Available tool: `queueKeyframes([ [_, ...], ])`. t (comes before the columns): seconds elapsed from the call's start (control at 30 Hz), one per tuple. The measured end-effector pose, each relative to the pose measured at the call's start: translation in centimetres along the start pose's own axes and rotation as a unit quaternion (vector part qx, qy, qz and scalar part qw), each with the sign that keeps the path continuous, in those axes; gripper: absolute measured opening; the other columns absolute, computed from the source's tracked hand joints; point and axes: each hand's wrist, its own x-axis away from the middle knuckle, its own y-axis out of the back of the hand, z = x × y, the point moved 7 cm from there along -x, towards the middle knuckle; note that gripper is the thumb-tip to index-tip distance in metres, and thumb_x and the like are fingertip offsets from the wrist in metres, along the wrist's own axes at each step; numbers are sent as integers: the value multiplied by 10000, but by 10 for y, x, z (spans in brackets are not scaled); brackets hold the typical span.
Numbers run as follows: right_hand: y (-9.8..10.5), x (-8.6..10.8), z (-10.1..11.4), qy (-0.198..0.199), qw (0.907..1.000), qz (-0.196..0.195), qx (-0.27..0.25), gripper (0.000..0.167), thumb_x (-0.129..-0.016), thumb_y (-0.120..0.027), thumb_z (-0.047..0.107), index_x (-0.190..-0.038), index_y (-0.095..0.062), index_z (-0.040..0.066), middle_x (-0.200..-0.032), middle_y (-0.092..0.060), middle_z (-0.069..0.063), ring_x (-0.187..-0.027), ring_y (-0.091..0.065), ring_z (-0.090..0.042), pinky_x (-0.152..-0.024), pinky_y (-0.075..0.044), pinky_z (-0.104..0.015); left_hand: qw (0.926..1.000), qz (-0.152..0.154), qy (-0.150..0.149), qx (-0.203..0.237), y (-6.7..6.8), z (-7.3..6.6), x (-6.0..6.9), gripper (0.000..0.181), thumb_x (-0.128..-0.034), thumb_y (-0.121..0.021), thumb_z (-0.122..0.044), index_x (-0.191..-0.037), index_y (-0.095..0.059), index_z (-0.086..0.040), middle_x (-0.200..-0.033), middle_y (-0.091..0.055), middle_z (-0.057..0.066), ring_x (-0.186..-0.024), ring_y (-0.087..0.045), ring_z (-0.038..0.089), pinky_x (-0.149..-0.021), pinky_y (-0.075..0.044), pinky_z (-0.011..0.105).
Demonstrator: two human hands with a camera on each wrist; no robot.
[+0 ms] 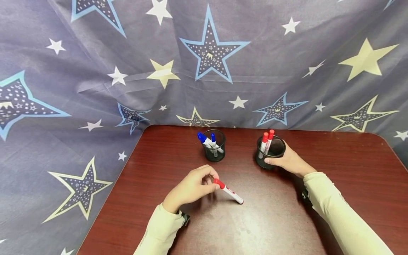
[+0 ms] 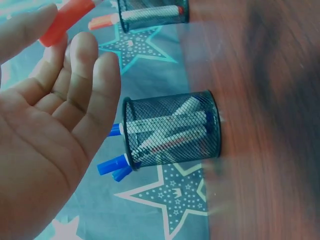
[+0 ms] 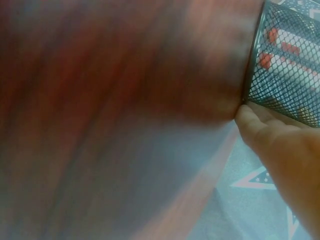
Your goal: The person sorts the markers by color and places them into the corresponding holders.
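Observation:
My left hand (image 1: 195, 187) pinches a red-capped white marker (image 1: 232, 194) by its cap, between thumb and fingers, over the middle of the table. The marker slants, its far end pointing right and toward the front. In the left wrist view only its red cap (image 2: 65, 22) and a bit of barrel show. My right hand (image 1: 291, 161) grips a black mesh pen cup (image 1: 275, 150) from its right side, thumb at the front. Two red-capped markers (image 1: 265, 142) lean in that cup. The hand's other fingers are mostly hidden behind it.
Left of the held cup stands a second black mesh pen cup (image 1: 215, 156) with several blue-capped markers (image 1: 204, 138). Both cups are near the back of the brown wooden table (image 1: 165, 152). Behind it hangs a grey star-patterned cloth (image 1: 134, 46).

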Motion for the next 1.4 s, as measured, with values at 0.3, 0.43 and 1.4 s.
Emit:
queueKeyframes([
  [0.3, 1, 0, -1, -28, 9999, -19, 107, 841, -848, -832, 116, -1510, -322, 20, -1375, -528, -202, -1230, -506, -311, -968, -377, -193, 9987, -363, -273, 251, 4, -8, -8, 170, -896, -778, -132, -1001, -649, -166, -902, -576, -59, -747, -572, 102, -647, -477, 248],
  [0.43, 1, 0, -1, 18, 10000, -17, 69, 819, -848, -832, 115, -1496, -341, 19, -1363, -537, -197, -1224, -510, -307, -971, -379, -189, 9978, -498, -353, 266, 6, -13, -11, 167, -904, -769, -133, -1018, -660, -187, -922, -576, -69, -750, -567, 102, -654, -475, 254],
  [1.4, -2, -3, 0, 316, 9994, 1, -111, 749, -838, -832, 70, -1449, -401, 25, -1302, -577, -177, -1157, -549, -250, -983, -410, -212, 9665, -1357, -1890, 1084, 11, -97, -101, 169, -901, -763, -53, -1052, -685, -62, -996, -644, -1, -776, -585, 110, -670, -491, 280],
])
